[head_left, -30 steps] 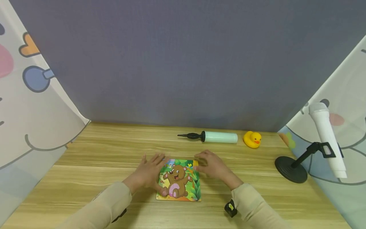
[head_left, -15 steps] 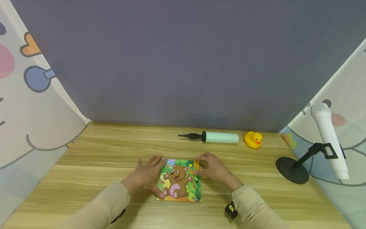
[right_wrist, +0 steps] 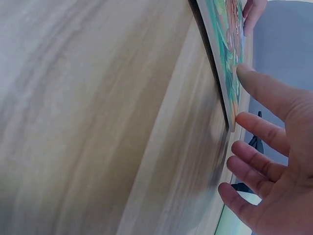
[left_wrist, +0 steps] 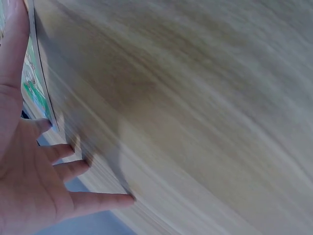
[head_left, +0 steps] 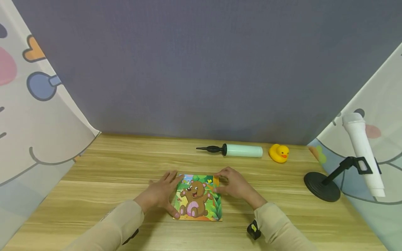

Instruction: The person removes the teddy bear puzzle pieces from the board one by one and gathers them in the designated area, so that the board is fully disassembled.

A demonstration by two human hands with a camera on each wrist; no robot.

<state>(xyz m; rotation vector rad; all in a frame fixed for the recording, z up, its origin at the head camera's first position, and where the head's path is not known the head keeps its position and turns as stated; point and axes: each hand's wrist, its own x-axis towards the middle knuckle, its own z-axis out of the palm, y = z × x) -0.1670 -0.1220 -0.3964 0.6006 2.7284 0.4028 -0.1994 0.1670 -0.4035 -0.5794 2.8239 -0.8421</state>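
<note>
A flat square jigsaw puzzle [head_left: 196, 197] with a brown bear on a green garden scene lies on the wooden table between both hands. My left hand [head_left: 158, 195] is spread along its left side, thumb at the lower left corner and index fingertip at the upper left. In the left wrist view, the other fingers of the left hand [left_wrist: 34, 181] extend past the puzzle toward the tabletop. On the opposite side, my right hand [head_left: 233, 183] touches the puzzle's upper right part with thumb and index fingertips. The right wrist view shows the right hand's [right_wrist: 288, 152] remaining fingers loosely bent, holding nothing.
Behind the puzzle lies a pale green hand pump [head_left: 243, 150] with a black nozzle. Beside it sits a yellow rubber duck [head_left: 278, 153]. A white microphone [head_left: 362, 153] on a black stand [head_left: 322, 186] stands at the right. A grey panel [head_left: 201, 69] closes off the back.
My left thumb has slid left off the bear's foot to the puzzle's lower left corner, and the left fingers have drawn closer together. The right hand stays almost in place.
</note>
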